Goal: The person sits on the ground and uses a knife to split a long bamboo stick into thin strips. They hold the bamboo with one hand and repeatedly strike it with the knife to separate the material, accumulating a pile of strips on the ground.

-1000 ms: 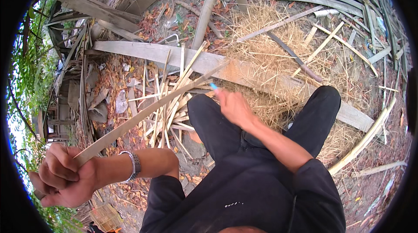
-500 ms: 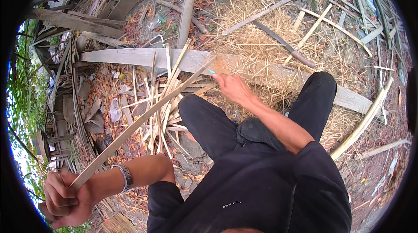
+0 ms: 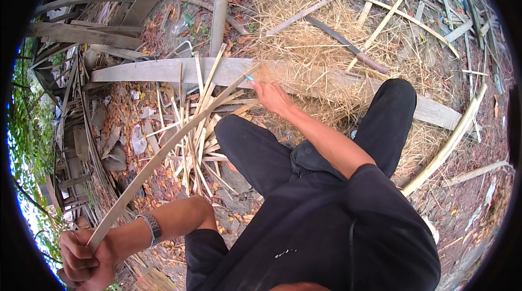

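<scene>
My left hand (image 3: 84, 258), at the lower left, is closed around the near end of a long, flat wooden strip (image 3: 163, 152). The strip runs diagonally up and right, and its far end lies over a grey plank (image 3: 152, 72). Close to that end, my right hand (image 3: 270, 97) has its fingers closed on a slim blue pen-like thing (image 3: 249, 78). Only its light-blue tip shows, touching or nearly touching the strip; I cannot tell which. Under the strip, a loose pile of thin split sticks (image 3: 204, 133) leans on the plank.
Straw-like shavings (image 3: 304, 24) cover the ground beyond the plank. A long dark blade with a brown handle (image 3: 372, 63) lies on them. A pale curved pole (image 3: 446, 147) lies at the right. Stacked old boards (image 3: 81, 35) stand at the left, and an upright post (image 3: 222, 13) is behind the plank.
My view has shifted a little, so the scene sits slightly further left and up. The wooden strip now bows more, and both hands keep their grips.
</scene>
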Available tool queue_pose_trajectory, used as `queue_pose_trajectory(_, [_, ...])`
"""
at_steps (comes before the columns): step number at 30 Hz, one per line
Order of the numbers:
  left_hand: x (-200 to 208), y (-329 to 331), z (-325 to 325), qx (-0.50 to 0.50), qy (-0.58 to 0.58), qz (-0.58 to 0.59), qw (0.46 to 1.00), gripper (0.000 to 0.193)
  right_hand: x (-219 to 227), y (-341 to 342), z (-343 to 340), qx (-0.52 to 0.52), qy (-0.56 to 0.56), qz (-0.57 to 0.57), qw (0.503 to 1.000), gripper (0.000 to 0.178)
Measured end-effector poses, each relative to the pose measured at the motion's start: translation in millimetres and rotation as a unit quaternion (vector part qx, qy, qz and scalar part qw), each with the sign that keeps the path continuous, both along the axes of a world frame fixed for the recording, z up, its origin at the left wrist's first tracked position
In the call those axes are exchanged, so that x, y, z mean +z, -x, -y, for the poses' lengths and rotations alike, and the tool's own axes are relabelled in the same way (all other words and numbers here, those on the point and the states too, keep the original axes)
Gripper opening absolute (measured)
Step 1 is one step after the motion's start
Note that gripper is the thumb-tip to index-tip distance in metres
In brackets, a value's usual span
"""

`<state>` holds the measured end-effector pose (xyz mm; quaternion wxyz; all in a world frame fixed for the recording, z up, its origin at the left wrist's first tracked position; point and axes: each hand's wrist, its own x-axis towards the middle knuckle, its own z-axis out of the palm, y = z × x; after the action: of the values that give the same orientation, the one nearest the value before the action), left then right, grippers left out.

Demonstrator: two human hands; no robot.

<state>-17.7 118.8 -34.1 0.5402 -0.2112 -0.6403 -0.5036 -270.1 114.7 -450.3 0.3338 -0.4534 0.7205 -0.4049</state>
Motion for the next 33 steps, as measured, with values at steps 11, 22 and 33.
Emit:
queue_pose_trajectory(11, [-2.4, 5.5, -2.0, -0.069, -0.011, 0.029, 0.997, 0.059, -26.9, 25.8, -9.6, -0.037, -0.145, -0.121, 0.981, 0.061])
queue_pose_trajectory(22, [-2.1, 12.6, -1.7, -0.111, -0.01, 0.01, 0.994, 0.057, -59.9, 23.2, 23.7, -0.077, -0.167, -0.138, 0.973, 0.059])
queue_pose_trajectory(33, [7.3, -52.9, 40.2, 0.121, -0.011, 0.021, 0.992, 0.048, -68.0, 14.4, -46.1, -0.123, -0.238, -0.13, 0.955, 0.059])
